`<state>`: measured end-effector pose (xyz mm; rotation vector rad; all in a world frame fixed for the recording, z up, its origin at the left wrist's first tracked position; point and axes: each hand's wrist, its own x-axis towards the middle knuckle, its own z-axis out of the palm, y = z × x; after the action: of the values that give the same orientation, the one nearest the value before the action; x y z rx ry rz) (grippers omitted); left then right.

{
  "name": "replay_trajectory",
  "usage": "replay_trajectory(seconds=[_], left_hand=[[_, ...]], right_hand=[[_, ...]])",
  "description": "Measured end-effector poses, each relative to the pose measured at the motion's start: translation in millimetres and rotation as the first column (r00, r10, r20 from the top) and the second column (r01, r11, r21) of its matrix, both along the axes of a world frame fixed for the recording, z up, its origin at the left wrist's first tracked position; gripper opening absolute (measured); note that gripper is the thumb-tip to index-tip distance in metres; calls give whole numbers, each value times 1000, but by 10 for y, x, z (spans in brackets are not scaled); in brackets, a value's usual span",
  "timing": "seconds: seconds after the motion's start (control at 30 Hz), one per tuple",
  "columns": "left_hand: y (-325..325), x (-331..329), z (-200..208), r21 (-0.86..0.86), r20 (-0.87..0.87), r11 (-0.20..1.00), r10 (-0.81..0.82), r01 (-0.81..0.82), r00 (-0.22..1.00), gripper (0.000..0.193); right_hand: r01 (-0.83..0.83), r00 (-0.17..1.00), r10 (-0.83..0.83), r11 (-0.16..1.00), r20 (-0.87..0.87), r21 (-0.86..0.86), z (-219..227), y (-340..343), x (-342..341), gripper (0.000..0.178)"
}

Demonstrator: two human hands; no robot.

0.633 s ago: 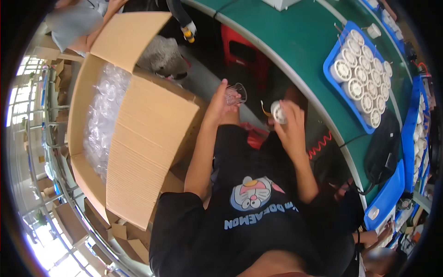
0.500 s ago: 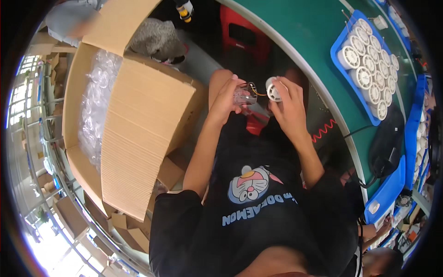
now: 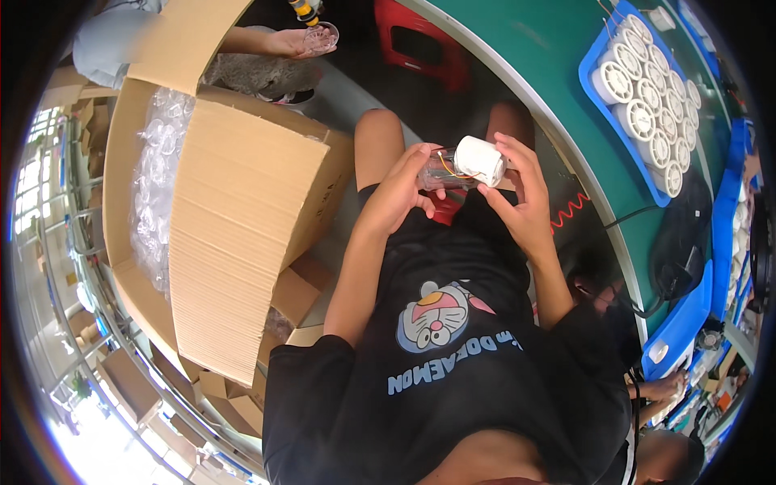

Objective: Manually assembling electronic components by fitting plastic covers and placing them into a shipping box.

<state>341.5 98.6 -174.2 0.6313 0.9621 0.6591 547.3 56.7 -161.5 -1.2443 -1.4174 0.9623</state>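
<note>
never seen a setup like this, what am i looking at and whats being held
There is no machine here, just a seated person's bare hands. The view comes from a wide fisheye camera on that person's head, looking down, so straight edges bend. The left hand holds a clear cup; the right hand holds a white cylinder with thin wires. On the green table at right, a blue tray holds many white cylinders. At left, an open cardboard box contains clear plastic items. Beyond it, another person's hand holds something clear.
</note>
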Motion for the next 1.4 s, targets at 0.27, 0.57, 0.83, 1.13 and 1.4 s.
replay_trajectory(seconds=[0.27, 0.57, 0.83, 1.13, 1.4], left_hand=[[-114, 101, 232, 116, -87, 993, -7, 18, 996, 50], [-361, 153, 436, 91, 182, 995, -56, 39, 982, 52], [-528, 116, 436, 149, 235, 988, -66, 31, 970, 46], [-545, 182, 381, 111, 243, 994, -39, 12, 969, 50], [-507, 241, 299, -20, 66, 991, -131, 133, 989, 59]], right_hand=[[-89, 957, 54, 990, -285, -112, 21, -171, 81, 61], [-188, 834, 106, 977, -541, -98, -22, -229, 64, 64], [-228, 829, 179, 973, -530, -28, -10, -246, 22, 67], [-229, 833, 160, 971, -529, -66, -64, -284, 43, 68], [-110, 893, 31, 982, -448, -151, -182, -297, 17, 53]])
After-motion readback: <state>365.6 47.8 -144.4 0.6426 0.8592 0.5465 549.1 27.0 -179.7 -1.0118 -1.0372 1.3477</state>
